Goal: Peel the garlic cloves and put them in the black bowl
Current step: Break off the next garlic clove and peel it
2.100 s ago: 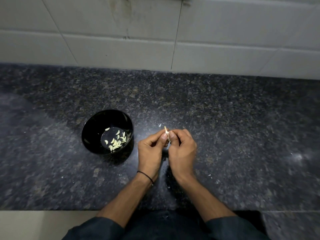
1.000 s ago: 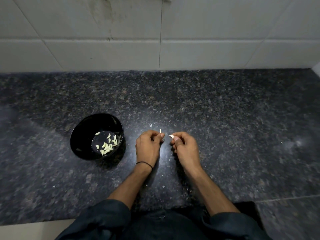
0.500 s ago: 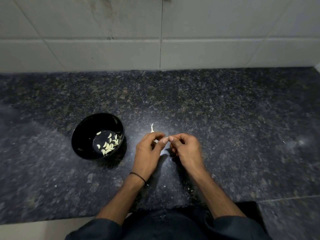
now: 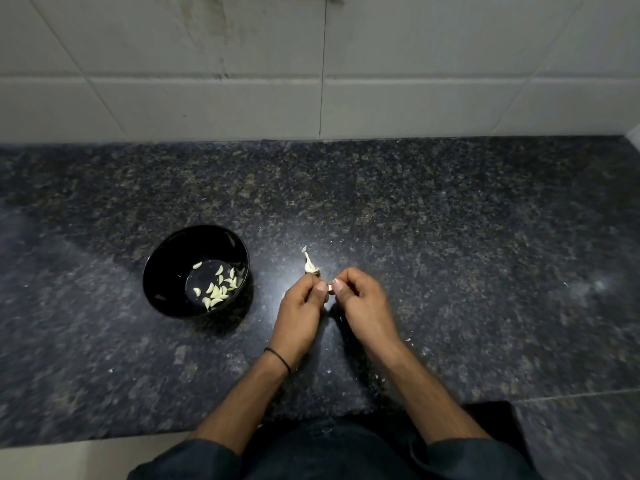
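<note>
centre frame: left hand point(image 4: 300, 308) and right hand point(image 4: 362, 301), fingers curled, pinch one garlic clove point(image 4: 330, 289) between thumbs | garlic scrap point(image 4: 310, 266) just above | left of centre: black bowl point(image 4: 166, 268) holding peeled cloves point(image 4: 218, 289)

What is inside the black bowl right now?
The black bowl holds a loose pile of peeled garlic cloves on its bottom, mostly toward the right. Its near inner wall is hidden by the rim.
</note>
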